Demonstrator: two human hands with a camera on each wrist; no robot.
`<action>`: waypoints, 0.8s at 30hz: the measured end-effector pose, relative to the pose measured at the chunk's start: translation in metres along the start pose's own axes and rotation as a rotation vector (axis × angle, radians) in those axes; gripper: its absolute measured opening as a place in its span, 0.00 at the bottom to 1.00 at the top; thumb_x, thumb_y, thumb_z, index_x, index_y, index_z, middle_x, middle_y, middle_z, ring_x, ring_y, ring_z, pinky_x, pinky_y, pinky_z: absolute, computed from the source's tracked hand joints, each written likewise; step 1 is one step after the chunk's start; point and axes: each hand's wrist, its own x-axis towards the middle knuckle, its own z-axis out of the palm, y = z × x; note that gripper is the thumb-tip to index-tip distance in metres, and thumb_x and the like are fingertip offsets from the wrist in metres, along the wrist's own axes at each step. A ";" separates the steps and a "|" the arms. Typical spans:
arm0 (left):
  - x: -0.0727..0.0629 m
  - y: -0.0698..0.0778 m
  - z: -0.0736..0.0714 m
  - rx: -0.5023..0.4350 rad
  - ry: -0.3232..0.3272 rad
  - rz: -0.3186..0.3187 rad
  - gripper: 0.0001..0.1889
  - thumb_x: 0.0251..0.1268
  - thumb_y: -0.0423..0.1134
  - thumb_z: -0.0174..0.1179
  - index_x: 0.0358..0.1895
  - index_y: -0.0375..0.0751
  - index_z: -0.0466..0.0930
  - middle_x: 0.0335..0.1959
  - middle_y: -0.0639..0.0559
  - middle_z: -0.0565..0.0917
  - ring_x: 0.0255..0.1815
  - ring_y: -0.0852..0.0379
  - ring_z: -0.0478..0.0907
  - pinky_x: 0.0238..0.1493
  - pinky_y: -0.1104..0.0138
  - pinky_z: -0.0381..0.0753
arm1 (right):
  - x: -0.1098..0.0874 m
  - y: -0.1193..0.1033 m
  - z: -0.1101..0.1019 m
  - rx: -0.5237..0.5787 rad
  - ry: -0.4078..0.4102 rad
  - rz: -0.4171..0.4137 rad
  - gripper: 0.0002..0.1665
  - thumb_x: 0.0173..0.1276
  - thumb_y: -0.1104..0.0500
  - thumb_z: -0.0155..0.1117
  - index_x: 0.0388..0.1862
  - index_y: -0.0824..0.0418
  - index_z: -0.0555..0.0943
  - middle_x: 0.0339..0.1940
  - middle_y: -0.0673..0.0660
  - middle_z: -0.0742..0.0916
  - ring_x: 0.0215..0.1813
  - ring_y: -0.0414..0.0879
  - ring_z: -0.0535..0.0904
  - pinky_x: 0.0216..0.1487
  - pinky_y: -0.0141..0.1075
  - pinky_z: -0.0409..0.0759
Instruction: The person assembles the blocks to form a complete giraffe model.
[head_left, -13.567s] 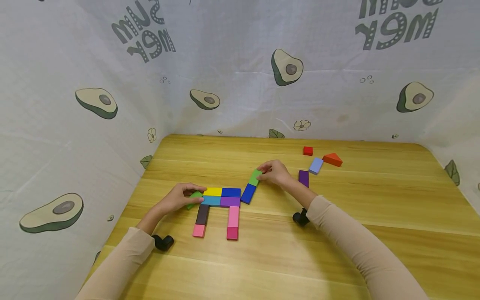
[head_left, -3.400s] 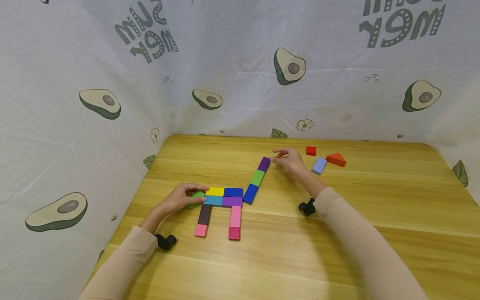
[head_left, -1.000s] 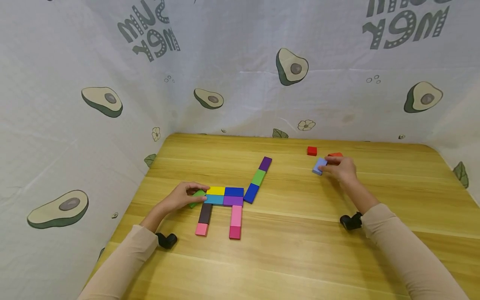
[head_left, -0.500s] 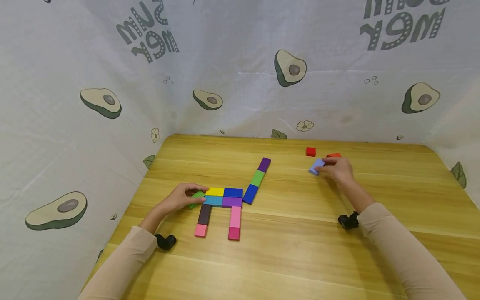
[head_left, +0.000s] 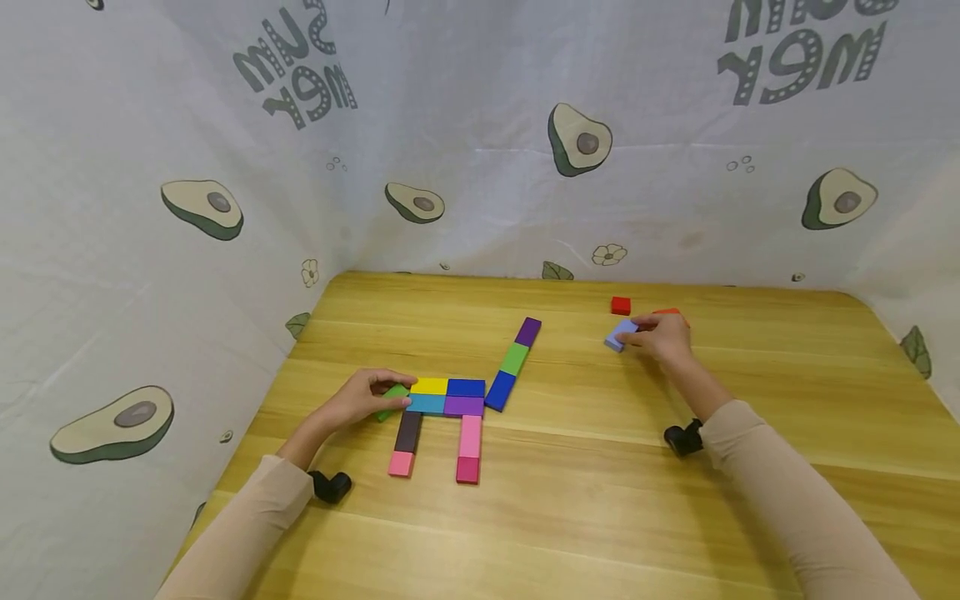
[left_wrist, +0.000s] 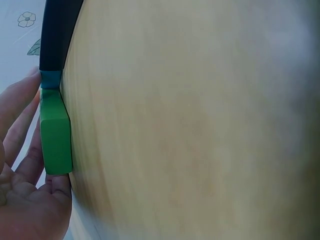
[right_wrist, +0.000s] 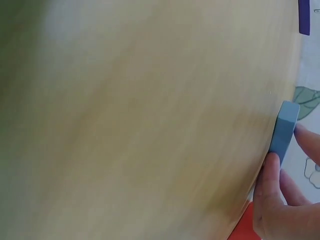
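Note:
In the head view my right hand pinches a light blue block between thumb and fingers, close over the table. The right wrist view shows the same light blue block at the fingertips. My left hand curls round a green block, its fingertips at the left ends of the yellow block and teal block. Beside these lie a blue block and a purple block. A slanted row of dark blue, light green and dark purple blocks rises at their right.
Below the flat group stand two legs of blocks, black with pink, and light pink with magenta. A red block lies behind my right hand. An orange-red block is partly hidden by it.
The dark purple block has joined the top of the slanted row since the oldest frame. Lately my right hand has slid the light blue block leftward. My left hand stays put.

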 end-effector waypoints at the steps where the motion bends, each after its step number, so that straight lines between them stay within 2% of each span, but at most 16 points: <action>1: 0.000 0.000 0.000 -0.002 0.000 0.000 0.21 0.65 0.38 0.68 0.60 0.38 0.82 0.57 0.44 0.83 0.57 0.47 0.78 0.61 0.54 0.76 | 0.000 0.000 0.001 0.000 0.000 0.000 0.30 0.65 0.62 0.73 0.61 0.77 0.77 0.59 0.75 0.79 0.59 0.64 0.74 0.53 0.40 0.79; 4: 0.001 -0.001 0.000 -0.002 0.001 0.001 0.21 0.65 0.38 0.68 0.60 0.38 0.82 0.57 0.44 0.83 0.56 0.47 0.79 0.60 0.55 0.77 | 0.003 -0.002 0.005 0.009 -0.007 0.017 0.31 0.65 0.60 0.73 0.62 0.76 0.76 0.60 0.75 0.79 0.60 0.64 0.73 0.59 0.46 0.76; 8: 0.002 -0.002 0.000 -0.005 0.000 0.003 0.21 0.65 0.38 0.68 0.60 0.38 0.82 0.56 0.44 0.83 0.56 0.48 0.79 0.60 0.55 0.77 | 0.005 -0.006 0.010 0.018 -0.011 0.035 0.32 0.65 0.60 0.73 0.63 0.75 0.76 0.61 0.74 0.77 0.61 0.63 0.70 0.62 0.48 0.73; 17: 0.003 -0.001 0.000 0.014 0.005 -0.008 0.21 0.65 0.39 0.68 0.60 0.39 0.82 0.57 0.45 0.83 0.56 0.48 0.79 0.60 0.55 0.77 | 0.010 -0.014 0.024 -0.032 -0.018 0.009 0.31 0.65 0.59 0.73 0.63 0.74 0.77 0.62 0.73 0.78 0.60 0.63 0.71 0.61 0.48 0.73; 24: 0.003 0.000 -0.001 0.016 0.006 -0.017 0.21 0.65 0.39 0.69 0.60 0.39 0.82 0.56 0.46 0.83 0.56 0.48 0.79 0.60 0.56 0.78 | 0.014 -0.022 0.035 0.002 -0.015 0.000 0.30 0.64 0.60 0.74 0.62 0.74 0.78 0.60 0.72 0.79 0.60 0.62 0.72 0.63 0.49 0.73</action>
